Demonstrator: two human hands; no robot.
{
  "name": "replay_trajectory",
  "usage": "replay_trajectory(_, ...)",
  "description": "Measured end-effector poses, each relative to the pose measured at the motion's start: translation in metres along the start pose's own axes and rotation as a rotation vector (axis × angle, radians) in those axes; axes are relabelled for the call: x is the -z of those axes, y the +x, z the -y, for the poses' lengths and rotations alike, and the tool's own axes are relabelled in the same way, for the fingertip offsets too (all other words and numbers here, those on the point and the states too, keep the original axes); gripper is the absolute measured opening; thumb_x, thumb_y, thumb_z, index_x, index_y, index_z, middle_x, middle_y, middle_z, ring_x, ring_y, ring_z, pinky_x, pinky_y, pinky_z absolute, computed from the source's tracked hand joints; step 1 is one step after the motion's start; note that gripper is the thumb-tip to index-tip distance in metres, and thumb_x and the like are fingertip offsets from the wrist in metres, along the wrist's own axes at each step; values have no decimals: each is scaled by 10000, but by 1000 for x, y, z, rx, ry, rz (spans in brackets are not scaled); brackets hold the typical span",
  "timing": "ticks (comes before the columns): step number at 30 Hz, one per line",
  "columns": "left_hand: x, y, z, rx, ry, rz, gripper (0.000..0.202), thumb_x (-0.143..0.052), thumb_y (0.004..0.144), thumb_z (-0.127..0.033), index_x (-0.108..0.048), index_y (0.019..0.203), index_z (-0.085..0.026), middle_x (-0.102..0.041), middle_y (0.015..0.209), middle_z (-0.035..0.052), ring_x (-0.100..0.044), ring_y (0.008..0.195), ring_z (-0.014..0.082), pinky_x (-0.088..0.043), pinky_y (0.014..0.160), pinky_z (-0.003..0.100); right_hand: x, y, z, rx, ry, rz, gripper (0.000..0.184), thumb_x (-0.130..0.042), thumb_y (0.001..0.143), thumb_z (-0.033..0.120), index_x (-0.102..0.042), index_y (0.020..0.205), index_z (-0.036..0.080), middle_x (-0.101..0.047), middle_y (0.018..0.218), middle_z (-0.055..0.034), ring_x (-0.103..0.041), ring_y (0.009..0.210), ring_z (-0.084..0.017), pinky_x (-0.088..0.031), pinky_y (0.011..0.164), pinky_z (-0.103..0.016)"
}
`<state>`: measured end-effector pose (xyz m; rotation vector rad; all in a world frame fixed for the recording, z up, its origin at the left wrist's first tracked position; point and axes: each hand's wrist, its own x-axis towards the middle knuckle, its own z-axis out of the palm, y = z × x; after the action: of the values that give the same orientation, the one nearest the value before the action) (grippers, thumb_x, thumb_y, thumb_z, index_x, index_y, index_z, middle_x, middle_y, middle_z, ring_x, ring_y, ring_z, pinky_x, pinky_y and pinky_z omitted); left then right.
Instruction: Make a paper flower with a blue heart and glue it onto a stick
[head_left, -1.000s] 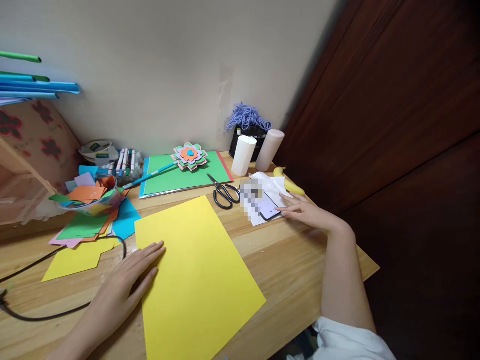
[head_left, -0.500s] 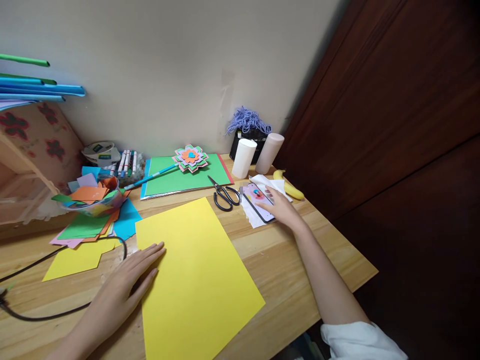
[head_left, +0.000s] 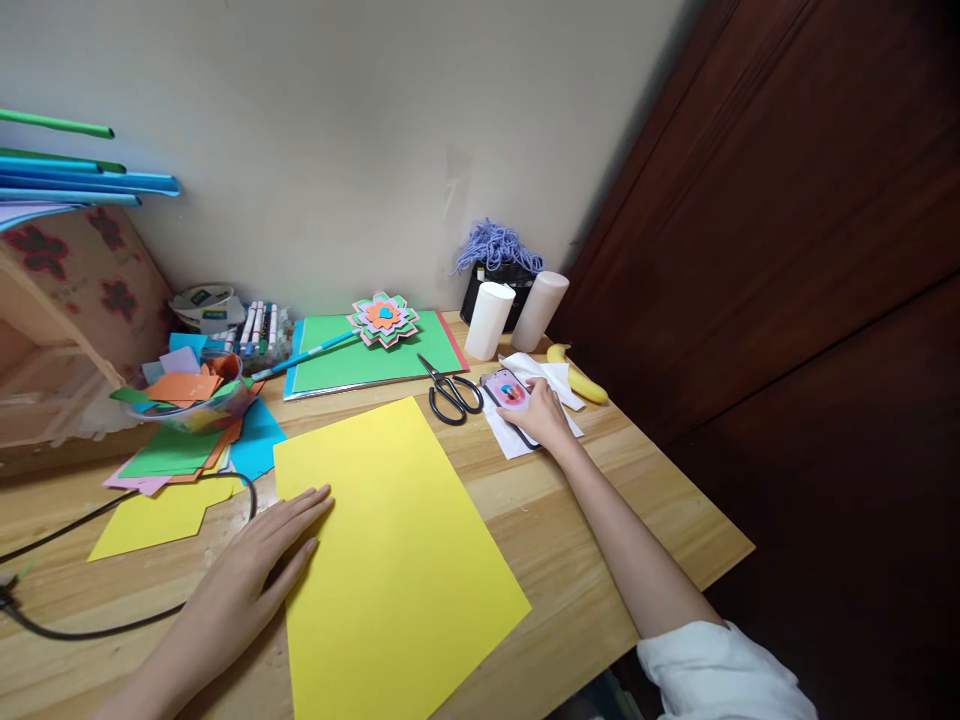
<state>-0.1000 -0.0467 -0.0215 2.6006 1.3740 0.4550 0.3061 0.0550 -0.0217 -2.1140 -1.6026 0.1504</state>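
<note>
My left hand point(head_left: 251, 560) lies flat with fingers stretched out, its fingertips resting on the left edge of a large yellow sheet of paper point(head_left: 397, 560). At the right, my right hand point(head_left: 546, 415) spans the lower part of a phone point(head_left: 513, 392), thumb on its left side and fingers on its right. The phone lies on white tissues point(head_left: 555, 375), its lit screen showing a colourful picture. Just left of the phone are black-handled scissors point(head_left: 450, 395), their blades slightly apart.
Behind the sheet, a paper flower point(head_left: 384, 318) on a blue stem rests on green card point(head_left: 322, 372). A plastic bowl point(head_left: 202, 412) of paper scraps stands left, near a black cable point(head_left: 90, 636). Two cylinders point(head_left: 490, 322), a banana point(head_left: 586, 386) and purple yarn point(head_left: 495, 246) are back right.
My right hand has shifted slightly left and closed around the lower part of the phone; its fingers were spread over the screen before. My left hand and the yellow sheet stay put.
</note>
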Motion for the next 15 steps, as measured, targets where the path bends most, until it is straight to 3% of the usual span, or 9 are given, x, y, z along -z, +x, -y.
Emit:
replay_trajectory(7, 1, -1, -1, 10, -22, 8, 461, -454, 853, -342, -396, 1308, -299, -424, 1374, 10, -397, 1255, 218, -388, 1010, 403, 1, 2, 1, 37, 38, -6, 657, -660, 562, 428, -372, 1097, 179, -523, 1120, -133, -478, 1035, -326, -377, 875, -432)
replay_trajectory(12, 2, -1, -2, 2, -21, -4, 451, -451, 852, -348, -417, 1298, -293, -439, 1363, 21, -415, 1241, 226, -401, 998, 406, -1, 4, -7, 33, 95, -11, 712, -684, 539, 467, -379, 1108, 167, -534, 1126, -151, -473, 1065, -323, -362, 902, -445)
replay_trajectory(15, 2, 0, -2, -2, -13, -9, 448, -454, 849, -347, -426, 1293, -296, -449, 1355, 23, -426, 1233, 232, -409, 989, 406, 2, 7, -18, 28, 220, -6, 655, -637, 612, 505, -381, 1118, 178, -565, 1100, -143, -516, 1040, -284, -391, 881, -427)
